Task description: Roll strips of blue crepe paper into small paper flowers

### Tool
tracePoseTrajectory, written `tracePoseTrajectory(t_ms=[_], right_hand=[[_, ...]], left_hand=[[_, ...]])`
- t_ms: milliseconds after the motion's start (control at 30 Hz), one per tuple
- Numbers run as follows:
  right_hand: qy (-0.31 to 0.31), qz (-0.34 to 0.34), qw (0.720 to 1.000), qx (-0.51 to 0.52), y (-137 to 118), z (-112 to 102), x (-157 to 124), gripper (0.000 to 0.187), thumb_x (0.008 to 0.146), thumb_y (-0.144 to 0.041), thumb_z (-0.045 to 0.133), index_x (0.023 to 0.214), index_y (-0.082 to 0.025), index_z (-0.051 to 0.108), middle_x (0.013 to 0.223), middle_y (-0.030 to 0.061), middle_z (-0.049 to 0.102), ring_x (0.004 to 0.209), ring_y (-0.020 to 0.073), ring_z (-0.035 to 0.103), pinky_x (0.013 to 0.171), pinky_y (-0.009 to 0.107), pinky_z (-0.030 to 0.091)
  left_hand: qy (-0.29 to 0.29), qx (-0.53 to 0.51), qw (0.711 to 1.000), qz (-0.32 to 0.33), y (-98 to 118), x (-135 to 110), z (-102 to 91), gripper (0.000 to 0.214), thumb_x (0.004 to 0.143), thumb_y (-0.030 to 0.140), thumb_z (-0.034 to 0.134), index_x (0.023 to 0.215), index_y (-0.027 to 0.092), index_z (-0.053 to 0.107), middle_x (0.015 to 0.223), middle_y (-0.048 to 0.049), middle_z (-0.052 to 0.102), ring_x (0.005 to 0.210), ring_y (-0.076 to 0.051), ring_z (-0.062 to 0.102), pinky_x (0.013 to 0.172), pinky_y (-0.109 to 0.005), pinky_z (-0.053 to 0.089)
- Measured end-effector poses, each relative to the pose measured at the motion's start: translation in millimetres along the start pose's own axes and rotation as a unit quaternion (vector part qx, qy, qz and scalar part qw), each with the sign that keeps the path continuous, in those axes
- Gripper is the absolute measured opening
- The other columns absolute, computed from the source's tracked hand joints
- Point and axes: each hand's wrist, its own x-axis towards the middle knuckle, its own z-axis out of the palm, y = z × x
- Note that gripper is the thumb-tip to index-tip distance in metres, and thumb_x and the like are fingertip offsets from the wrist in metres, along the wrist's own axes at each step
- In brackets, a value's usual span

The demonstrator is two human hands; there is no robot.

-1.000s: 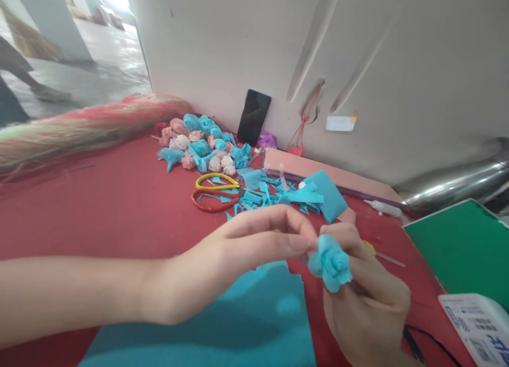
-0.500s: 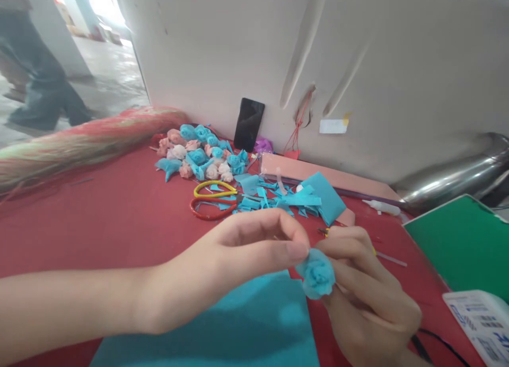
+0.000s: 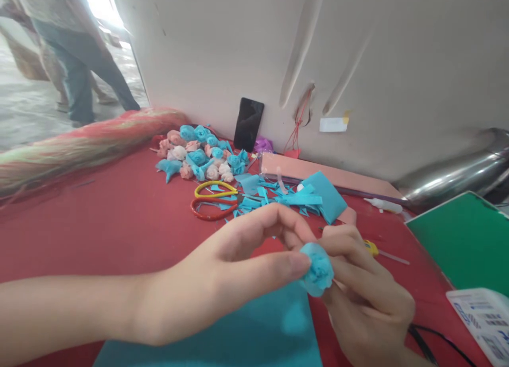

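Observation:
A small blue paper rose (image 3: 317,269) sits between both my hands above the red table (image 3: 119,218). My right hand (image 3: 366,298) is curled round its lower part from below and from the right. My left hand (image 3: 238,271) comes in from the left, thumb and fingertips pinching the rose's outer petal. Under the hands lies a large blue sheet (image 3: 254,330).
A heap of finished blue, pink and white roses (image 3: 199,152) lies at the back beside a black phone (image 3: 248,124) leaning on the wall. Scissors (image 3: 217,200) with yellow and red handles, blue scraps (image 3: 294,197), a pink sheet (image 3: 318,172), a glue bottle (image 3: 384,204), a green board (image 3: 465,239). A person walks past at far left.
The rose has turned in my fingers and sunk slightly. My left fingers have shifted round its petal. In the background a person has walked into view at the upper left.

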Motion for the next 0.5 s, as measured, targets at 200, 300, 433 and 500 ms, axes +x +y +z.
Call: tracePoseTrajectory(t_ms=[200,300,433,500], right_hand=[[0.008,0.005,1.0,0.01,1.1,0.6,-2.1,0.024,0.077,0.0,0.065,0.081,-0.022,0.073,0.07,0.0007,0.063,0.065,0.0144,0.049,0.058,0.031,0.045],[0.004,0.0,1.0,0.005,0.7,1.3,-1.3,0.029,0.077,0.001,0.062,0.085,-0.025,0.074,0.069,0.0002,0.062,0.064,0.0146,0.049,0.057,0.031,0.045],[-0.01,0.008,1.0,0.017,1.0,2.3,-1.8,0.035,0.076,0.004,0.059,0.088,-0.025,0.075,0.069,0.0003,0.061,0.066,0.0154,0.049,0.057,0.03,0.044],[-0.009,0.028,0.999,0.037,1.9,2.6,-4.4,0.034,0.078,0.003,0.059,0.087,-0.026,0.075,0.069,0.0001,0.06,0.067,0.0155,0.048,0.057,0.03,0.043]], left_hand=[[-0.006,-0.022,1.0,0.013,-1.2,-1.8,-0.9,0.012,0.097,0.011,0.054,0.095,0.018,0.063,0.087,0.0044,0.058,0.086,-0.003,0.055,0.077,-0.008,0.043],[-0.009,-0.029,0.999,0.021,-3.5,-1.2,-1.2,0.015,0.097,0.008,0.052,0.095,0.017,0.063,0.087,0.0043,0.058,0.086,-0.003,0.055,0.078,-0.007,0.044],[-0.014,-0.048,0.998,0.025,-5.2,1.0,-0.9,0.019,0.097,0.005,0.049,0.092,0.017,0.063,0.083,0.0049,0.056,0.082,-0.002,0.053,0.076,-0.006,0.044],[-0.008,-0.049,0.998,0.026,-5.2,1.9,-1.0,0.02,0.096,0.004,0.049,0.093,0.017,0.063,0.082,0.0053,0.056,0.081,-0.001,0.054,0.074,-0.004,0.044]])
